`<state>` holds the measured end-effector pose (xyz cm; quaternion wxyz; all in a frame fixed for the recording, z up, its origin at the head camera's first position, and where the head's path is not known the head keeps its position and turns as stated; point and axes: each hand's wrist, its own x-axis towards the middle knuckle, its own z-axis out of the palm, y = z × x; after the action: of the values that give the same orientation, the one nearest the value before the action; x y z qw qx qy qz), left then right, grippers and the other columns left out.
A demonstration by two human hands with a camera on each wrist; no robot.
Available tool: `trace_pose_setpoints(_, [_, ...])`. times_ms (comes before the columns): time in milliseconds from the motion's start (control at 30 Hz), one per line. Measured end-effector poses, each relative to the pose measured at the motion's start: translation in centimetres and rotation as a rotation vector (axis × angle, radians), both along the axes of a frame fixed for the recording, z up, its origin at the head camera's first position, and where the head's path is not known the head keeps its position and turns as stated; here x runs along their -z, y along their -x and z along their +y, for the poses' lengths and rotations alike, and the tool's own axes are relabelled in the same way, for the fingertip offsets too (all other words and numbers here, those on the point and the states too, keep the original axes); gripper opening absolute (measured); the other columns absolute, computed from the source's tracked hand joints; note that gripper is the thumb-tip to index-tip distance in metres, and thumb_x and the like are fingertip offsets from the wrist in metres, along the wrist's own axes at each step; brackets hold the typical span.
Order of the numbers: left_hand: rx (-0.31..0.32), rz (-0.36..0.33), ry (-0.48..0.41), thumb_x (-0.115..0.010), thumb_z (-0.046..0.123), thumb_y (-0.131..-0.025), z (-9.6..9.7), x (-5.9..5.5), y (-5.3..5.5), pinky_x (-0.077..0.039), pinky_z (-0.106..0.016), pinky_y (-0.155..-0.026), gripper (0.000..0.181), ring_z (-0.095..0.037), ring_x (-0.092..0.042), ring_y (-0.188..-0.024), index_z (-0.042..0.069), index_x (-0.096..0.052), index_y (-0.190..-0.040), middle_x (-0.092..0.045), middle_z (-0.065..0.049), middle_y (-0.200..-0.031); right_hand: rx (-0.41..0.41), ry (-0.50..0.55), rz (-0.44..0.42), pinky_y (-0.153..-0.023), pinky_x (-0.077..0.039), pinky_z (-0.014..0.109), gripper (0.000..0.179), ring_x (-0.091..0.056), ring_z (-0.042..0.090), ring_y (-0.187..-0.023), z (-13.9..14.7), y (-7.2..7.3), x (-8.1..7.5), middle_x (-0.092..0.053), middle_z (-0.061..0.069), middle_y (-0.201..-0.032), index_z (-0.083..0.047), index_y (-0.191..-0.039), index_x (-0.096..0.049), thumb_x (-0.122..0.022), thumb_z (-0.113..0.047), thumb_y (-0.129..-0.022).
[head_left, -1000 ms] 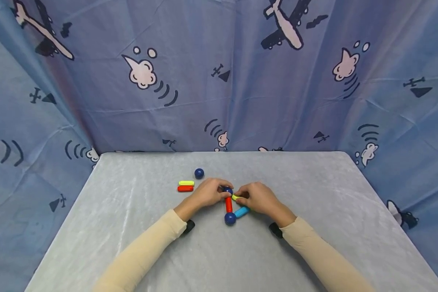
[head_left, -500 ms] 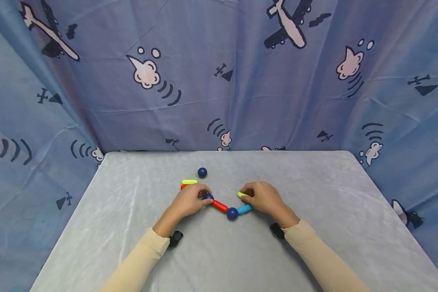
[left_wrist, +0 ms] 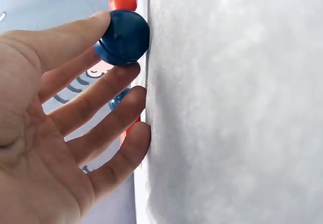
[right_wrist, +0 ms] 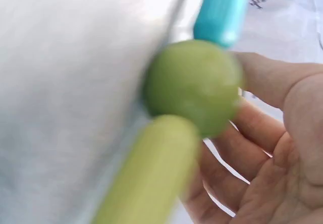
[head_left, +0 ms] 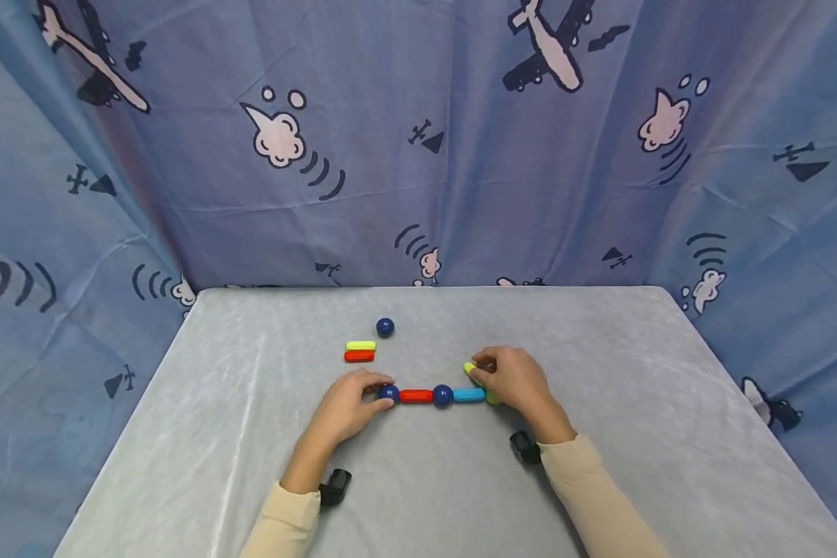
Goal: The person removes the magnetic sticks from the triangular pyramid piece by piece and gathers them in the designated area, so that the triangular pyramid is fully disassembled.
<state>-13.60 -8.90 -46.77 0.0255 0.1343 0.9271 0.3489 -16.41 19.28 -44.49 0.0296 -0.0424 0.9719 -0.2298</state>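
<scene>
My left hand (head_left: 349, 407) pinches a dark blue ball (head_left: 388, 394) between thumb and fingers, low over the table. From that ball runs a straight row: a red rod (head_left: 415, 396), a second blue ball (head_left: 442, 396), a light blue rod (head_left: 469, 394), then a green ball (right_wrist: 194, 88) largely hidden under my right hand in the head view. My right hand (head_left: 518, 381) pinches a yellow-green rod (head_left: 470, 367), whose end pokes out past the fingertips. In the right wrist view, a yellow-green rod (right_wrist: 151, 173) meets the green ball in the foreground.
Another blue ball (head_left: 385, 328) lies farther back on the grey cloth-covered table (head_left: 272, 341). Below it, a loose yellow-green rod (head_left: 360, 346) and a loose red rod (head_left: 359, 356) lie side by side. A blue patterned curtain (head_left: 363, 155) surrounds the back and sides.
My left hand has moved left and nearer with its blue ball, away from the right hand's yellow-green rod. The red rod has swung round into line with the light blue one.
</scene>
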Motion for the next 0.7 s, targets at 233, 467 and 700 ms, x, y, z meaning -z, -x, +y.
trace_pose_setpoints(233, [0.014, -0.024, -0.013, -0.078, 0.022, -0.086, -0.2, 0.1, 0.1, -0.049, -0.044, -0.098, 0.028, -0.02, -0.065, -0.11, 0.019, -0.075, -0.113, -0.072, 0.0, -0.116, -0.052, 0.143, 0.061, -0.092, -0.052, 0.048, 0.031, -0.066, 0.024, -0.107, -3.8, -3.1, -1.8, -0.073, 0.001, -0.115, -0.017, -0.117, -0.074, -0.076, -0.028, -0.089])
trace_pose_setpoints(467, [0.037, -0.02, -0.032, -0.077, 0.024, -0.087, 0.1, 0.3, 0.4, -0.05, -0.045, -0.097, 0.027, -0.021, -0.065, -0.11, 0.019, -0.075, -0.114, -0.072, -0.002, -0.117, -0.198, 0.168, 0.052, -0.091, -0.054, 0.043, 0.026, -0.067, 0.022, -0.107, -6.9, -3.1, -0.8, -0.072, -0.001, -0.116, -0.02, -0.113, -0.076, -0.077, -0.026, -0.087])
trace_pose_setpoints(700, [0.03, -0.002, -0.023, -0.077, 0.022, -0.086, -0.2, 0.2, 0.5, -0.051, -0.044, -0.095, 0.026, -0.02, -0.066, -0.107, 0.018, -0.075, -0.112, -0.073, -0.002, -0.114, -0.266, 0.168, 0.078, -0.086, -0.055, 0.04, 0.024, -0.068, 0.019, -0.101, -7.7, -2.4, 0.8, -0.074, 0.0, -0.111, -0.019, -0.109, -0.077, -0.078, -0.025, -0.087])
